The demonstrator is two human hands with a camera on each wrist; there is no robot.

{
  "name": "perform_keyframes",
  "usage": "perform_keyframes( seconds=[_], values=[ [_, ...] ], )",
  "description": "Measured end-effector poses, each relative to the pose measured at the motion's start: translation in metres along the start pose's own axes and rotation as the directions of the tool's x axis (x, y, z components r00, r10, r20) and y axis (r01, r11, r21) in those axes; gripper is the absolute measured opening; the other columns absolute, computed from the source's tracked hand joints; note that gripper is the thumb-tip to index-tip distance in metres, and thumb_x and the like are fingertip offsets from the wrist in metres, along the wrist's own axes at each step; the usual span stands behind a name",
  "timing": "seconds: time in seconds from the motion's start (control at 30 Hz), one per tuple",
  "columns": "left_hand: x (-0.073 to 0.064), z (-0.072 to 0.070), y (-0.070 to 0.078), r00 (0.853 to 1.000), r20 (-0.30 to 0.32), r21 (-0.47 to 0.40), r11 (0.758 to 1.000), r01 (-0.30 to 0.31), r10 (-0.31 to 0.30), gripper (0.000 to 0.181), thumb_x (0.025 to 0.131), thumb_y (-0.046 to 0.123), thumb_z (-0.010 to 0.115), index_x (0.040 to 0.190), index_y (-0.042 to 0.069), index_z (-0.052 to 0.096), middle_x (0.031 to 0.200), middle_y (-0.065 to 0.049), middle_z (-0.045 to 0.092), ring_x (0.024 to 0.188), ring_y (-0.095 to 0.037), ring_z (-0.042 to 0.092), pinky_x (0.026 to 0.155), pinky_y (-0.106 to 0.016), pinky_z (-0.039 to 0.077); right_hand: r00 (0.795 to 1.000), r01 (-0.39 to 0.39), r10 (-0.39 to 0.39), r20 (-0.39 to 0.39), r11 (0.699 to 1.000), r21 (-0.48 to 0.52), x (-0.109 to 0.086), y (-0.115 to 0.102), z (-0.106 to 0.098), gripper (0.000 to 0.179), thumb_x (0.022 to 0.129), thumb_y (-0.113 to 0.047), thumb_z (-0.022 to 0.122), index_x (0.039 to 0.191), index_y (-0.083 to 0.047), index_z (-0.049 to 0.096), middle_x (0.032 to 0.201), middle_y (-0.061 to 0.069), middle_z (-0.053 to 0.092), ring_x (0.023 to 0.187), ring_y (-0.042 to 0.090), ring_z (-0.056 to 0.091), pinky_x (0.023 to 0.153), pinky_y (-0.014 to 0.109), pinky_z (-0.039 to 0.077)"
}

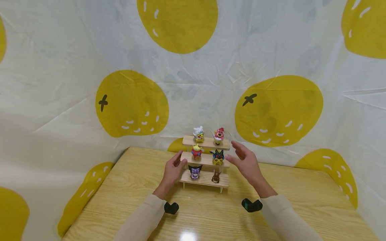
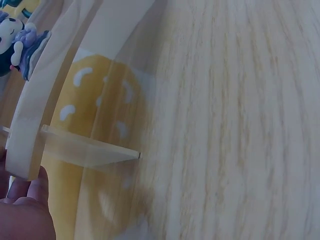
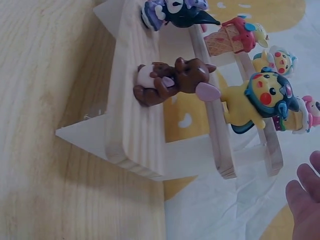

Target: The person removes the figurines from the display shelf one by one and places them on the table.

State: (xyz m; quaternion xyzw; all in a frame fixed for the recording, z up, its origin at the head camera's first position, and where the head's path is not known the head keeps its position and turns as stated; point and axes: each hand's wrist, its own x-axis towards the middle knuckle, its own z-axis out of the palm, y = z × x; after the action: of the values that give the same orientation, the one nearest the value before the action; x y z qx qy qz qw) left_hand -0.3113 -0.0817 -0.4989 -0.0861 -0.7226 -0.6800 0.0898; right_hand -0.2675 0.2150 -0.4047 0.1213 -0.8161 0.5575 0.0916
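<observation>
A three-tier wooden display stand (image 1: 221,182) stands on the table with two small figures on each tier. My left hand (image 1: 172,170) is at the stand's left end, its fingers close against the board's end in the left wrist view; contact is hard to tell. Beyond the right end my right hand (image 1: 248,166) is held with fingers extended, apart from the boards in the right wrist view. A black-and-purple figure (image 1: 195,172) and a brown figure (image 3: 172,82) occupy the bottom tier. On the middle one are a red figure (image 1: 196,152) and a dark-hooded yellow figure (image 3: 262,97).
The top tier bears a white-hooded yellow figure (image 1: 199,135) and a pink-and-red figure (image 1: 218,135). A pale cloth (image 1: 205,70) printed with big yellow fruits hangs behind and beside the wooden table (image 1: 301,201).
</observation>
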Motion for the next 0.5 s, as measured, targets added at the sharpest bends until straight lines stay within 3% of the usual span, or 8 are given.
perform_keyframes(
  seconds=[0.17,0.5],
  values=[
    [0.001,-0.001,0.006,1.000,0.010,0.002,1.000,0.018,-0.018,0.057,0.103,0.010,0.065,0.154,-0.007,0.045,0.158,-0.026,0.047,0.147,-0.043,0.048,0.120,-0.049,0.044,1.000,0.026,-0.026,0.001,1.000,0.012,0.005,-0.004,-0.002,0.067,0.100,-0.015,0.071,0.158,0.001,0.041,0.165,0.024,0.039,0.155,0.041,0.035,0.128,0.054,0.029],
    [0.010,-0.011,0.011,0.989,0.134,-0.069,0.995,0.073,-0.063,0.061,0.100,0.000,0.065,0.156,-0.006,0.042,0.160,-0.024,0.046,0.148,-0.039,0.046,0.110,-0.034,0.053,1.000,0.007,-0.007,0.016,1.000,0.026,0.013,-0.010,-0.004,0.069,0.101,-0.018,0.071,0.159,0.000,0.040,0.166,0.022,0.039,0.156,0.041,0.035,0.129,0.053,0.031]
  ],
)
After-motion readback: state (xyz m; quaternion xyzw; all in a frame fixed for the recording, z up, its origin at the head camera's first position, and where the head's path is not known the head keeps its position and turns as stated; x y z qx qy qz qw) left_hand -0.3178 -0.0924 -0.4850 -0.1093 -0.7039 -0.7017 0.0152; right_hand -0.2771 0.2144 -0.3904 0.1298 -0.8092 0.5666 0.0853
